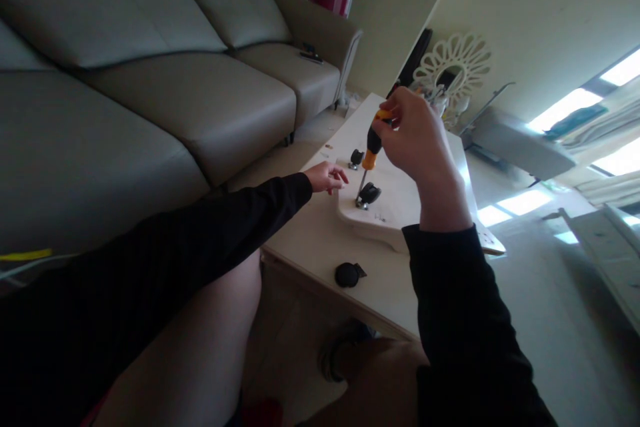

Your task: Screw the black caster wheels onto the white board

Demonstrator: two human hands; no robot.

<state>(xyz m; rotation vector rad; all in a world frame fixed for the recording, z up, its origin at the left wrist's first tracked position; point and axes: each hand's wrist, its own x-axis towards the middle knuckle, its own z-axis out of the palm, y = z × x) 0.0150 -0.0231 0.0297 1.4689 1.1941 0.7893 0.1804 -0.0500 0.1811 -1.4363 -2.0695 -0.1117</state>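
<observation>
My right hand (413, 137) grips the handle of a yellow and black screwdriver (371, 145) from above. The shaft slants down, its tip at the metal plate of a black caster wheel (370, 193). This caster sits on a white panel-like piece (395, 203) with rounded corners, which lies on the table. Beside the panel's left edge is my left hand (327, 177), fingers loosely apart and holding nothing. A second black caster (356, 159) stands farther back on the panel. Near the table's front edge lies a loose black caster (349, 274).
The white table (310, 233) extends away from me, with small bits (329, 146) near its left edge. A grey sofa (200, 93) runs along the left. Beyond the table's far end stands a white petal-framed mirror (453, 67). A white cabinet (600, 247) is at the right.
</observation>
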